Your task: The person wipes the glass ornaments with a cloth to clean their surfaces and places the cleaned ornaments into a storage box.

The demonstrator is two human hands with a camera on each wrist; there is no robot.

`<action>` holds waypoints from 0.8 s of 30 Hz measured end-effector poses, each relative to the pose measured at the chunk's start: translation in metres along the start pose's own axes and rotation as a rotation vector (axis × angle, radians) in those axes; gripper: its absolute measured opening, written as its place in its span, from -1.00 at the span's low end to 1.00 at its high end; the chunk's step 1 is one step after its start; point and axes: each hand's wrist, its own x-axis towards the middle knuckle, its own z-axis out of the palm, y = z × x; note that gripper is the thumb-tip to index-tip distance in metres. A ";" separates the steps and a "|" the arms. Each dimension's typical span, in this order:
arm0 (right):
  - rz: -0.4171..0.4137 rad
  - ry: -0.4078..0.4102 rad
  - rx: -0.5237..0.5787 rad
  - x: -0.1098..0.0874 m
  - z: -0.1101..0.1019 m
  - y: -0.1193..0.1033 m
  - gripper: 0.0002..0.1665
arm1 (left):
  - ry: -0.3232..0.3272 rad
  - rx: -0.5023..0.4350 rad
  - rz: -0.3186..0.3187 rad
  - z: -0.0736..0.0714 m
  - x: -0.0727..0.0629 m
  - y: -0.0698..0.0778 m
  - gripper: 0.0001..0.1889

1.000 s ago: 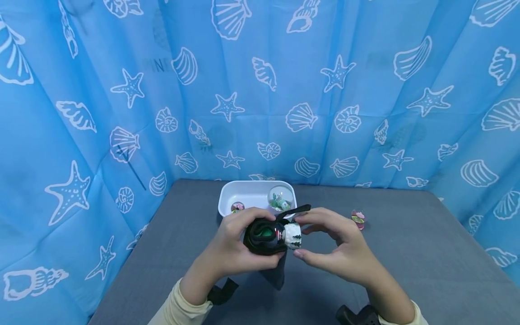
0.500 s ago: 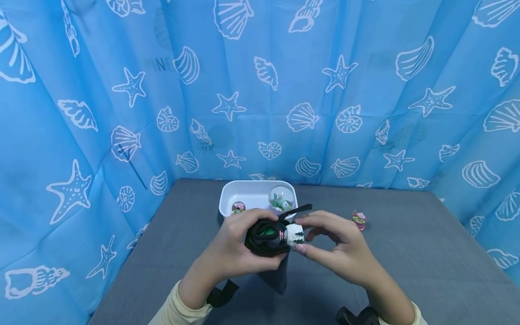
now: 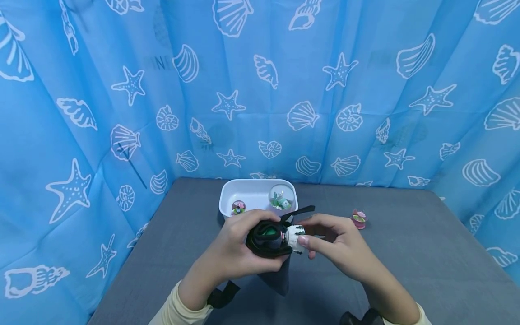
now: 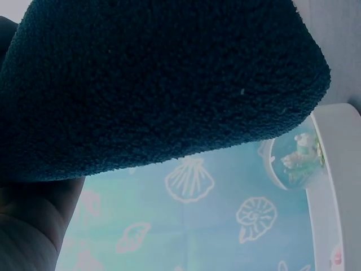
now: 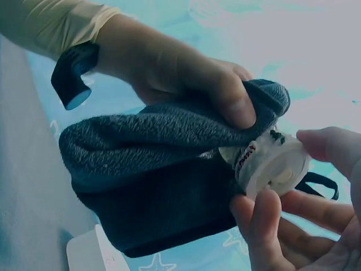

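A snow globe with a white base [image 3: 295,239] bearing small green trees lies sideways in front of the person, its globe end wrapped in a dark plush cloth [image 3: 277,277]. My left hand [image 3: 231,250] grips the cloth around the globe. My right hand [image 3: 343,248] pinches the base between thumb and fingers; in the right wrist view, the flat underside of the base [image 5: 282,169] faces that hand, with a red-and-white band beside the cloth. Green shows in the folds, while most of the globe is hidden. A black strap [image 3: 298,211] sticks out from the cloth.
A white tray [image 3: 243,186] stands behind the hands, holding a larger snow globe [image 3: 281,198] and a small one [image 3: 238,207]. Right of it, a small pink snow globe [image 3: 359,219] stands on the grey tabletop [image 3: 422,243]. A blue shell-patterned curtain [image 3: 260,135] hangs behind.
My right thumb and fingers have shifted left around the white base, which has turned so its tree pattern sits differently. The cloth bundle has moved slightly right and down with the left hand.
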 end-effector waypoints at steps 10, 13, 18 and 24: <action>0.035 -0.020 0.052 0.001 -0.002 0.002 -0.71 | -0.004 -0.006 0.014 0.000 0.000 -0.003 -0.35; -0.019 -0.005 0.042 0.000 -0.002 0.003 -0.62 | 0.004 -0.011 0.030 -0.001 0.001 -0.006 -0.36; -0.109 0.010 -0.050 -0.003 -0.002 0.004 -0.40 | 0.005 -0.012 0.039 -0.002 0.001 -0.007 -0.36; -0.165 0.005 -0.112 -0.004 0.001 0.005 -0.27 | 0.005 0.000 0.037 -0.004 0.000 -0.005 -0.35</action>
